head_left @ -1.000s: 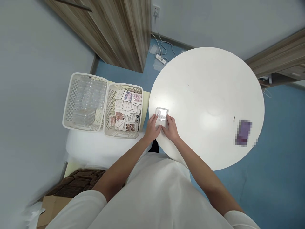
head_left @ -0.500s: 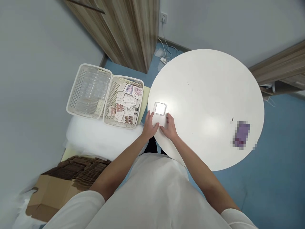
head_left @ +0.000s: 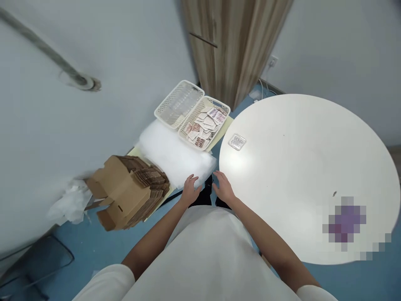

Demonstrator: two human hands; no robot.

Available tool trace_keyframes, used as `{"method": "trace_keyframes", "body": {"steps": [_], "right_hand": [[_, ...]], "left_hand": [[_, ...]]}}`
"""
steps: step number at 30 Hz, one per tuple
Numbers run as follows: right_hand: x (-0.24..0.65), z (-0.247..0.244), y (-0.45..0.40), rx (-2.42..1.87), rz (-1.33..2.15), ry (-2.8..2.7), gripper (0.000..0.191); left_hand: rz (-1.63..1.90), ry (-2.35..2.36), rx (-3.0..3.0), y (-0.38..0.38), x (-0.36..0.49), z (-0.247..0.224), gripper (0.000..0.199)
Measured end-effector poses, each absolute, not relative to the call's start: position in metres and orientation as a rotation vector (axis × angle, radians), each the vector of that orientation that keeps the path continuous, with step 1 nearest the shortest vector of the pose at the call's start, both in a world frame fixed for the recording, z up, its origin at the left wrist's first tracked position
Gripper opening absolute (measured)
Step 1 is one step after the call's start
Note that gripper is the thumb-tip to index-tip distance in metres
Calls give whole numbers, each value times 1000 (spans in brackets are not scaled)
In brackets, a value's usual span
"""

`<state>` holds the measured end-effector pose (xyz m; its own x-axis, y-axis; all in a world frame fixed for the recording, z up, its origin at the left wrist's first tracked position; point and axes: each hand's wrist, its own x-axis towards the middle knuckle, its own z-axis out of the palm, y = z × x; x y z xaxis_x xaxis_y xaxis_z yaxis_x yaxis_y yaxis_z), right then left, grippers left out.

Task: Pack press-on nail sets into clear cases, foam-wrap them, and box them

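Observation:
My left hand (head_left: 190, 191) is open, fingers apart, in front of the near edge of a pile of white wrapping sheets (head_left: 173, 154). My right hand (head_left: 224, 187) is also open and holds nothing; it hovers at the left edge of the round white table (head_left: 294, 167). A small clear plastic case (head_left: 237, 142) lies flat on that table, beyond my right hand and apart from it. Pale contents show through its lid, too small to make out.
Two white baskets stand behind the sheets: one with clear plastic cases (head_left: 181, 102), one with printed cards (head_left: 205, 127). Folded brown cardboard boxes (head_left: 131, 192) are stacked at left. A blurred purple item (head_left: 347, 221) lies on the table's right. A wooden cabinet (head_left: 232, 46) stands behind.
My view has swung left, bringing the cardboard stack fully into sight. Both hands have drawn back from the clear case, which stays on the table.

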<state>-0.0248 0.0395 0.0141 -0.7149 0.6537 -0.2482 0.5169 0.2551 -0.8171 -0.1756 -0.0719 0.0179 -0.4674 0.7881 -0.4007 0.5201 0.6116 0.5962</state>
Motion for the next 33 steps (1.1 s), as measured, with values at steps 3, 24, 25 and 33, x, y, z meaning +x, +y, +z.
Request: {"method": "trace_keyframes", "body": {"steps": [3, 24, 25, 33], "right_hand": [[-39, 11, 39, -1032, 1518, -2530, 46], [-207, -13, 44, -1205, 1355, -2939, 77], [-209, -13, 40, -1166, 1352, -2976, 73], [-222, 0, 13, -892, 1396, -3084, 61]], "left_hand": [[549, 2244, 891, -84, -188, 19, 45], [1057, 1890, 168, -56, -290, -15, 45], [1071, 1882, 150, -56, -290, -15, 45], [1343, 1706, -65, -52, -295, -11, 23]]}}
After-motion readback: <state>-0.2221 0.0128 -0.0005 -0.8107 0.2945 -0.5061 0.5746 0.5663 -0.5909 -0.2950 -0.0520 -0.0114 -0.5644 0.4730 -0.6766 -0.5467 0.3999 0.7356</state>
